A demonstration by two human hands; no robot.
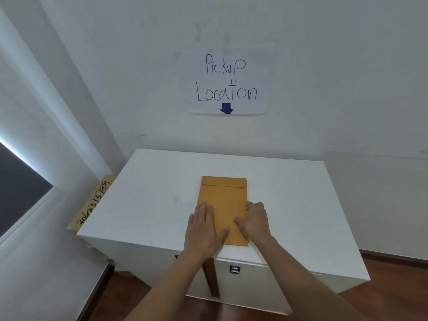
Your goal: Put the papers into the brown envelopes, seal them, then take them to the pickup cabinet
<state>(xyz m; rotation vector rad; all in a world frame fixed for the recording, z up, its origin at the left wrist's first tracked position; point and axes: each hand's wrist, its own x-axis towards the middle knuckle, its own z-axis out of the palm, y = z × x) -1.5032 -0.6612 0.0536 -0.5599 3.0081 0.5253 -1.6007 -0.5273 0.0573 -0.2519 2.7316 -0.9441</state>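
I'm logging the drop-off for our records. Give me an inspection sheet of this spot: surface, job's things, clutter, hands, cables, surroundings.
Surface: white cabinet top, set against the wall; lock on its front.
Job's things: one brown envelope lies flat on the top, flap folded down at the far end; whether more lie under it cannot be told.
Clutter: nothing seen on the top.
Hands: left hand flat, fingers straight, on the envelope's left edge; right hand fingers bent at its right edge, thumb on it.
Cables: nothing seen.
Surroundings: paper sign reading "Pickup Locaton" with a down arrow on the wall; numbered cardboard wedged left of the cabinet; wooden floor.
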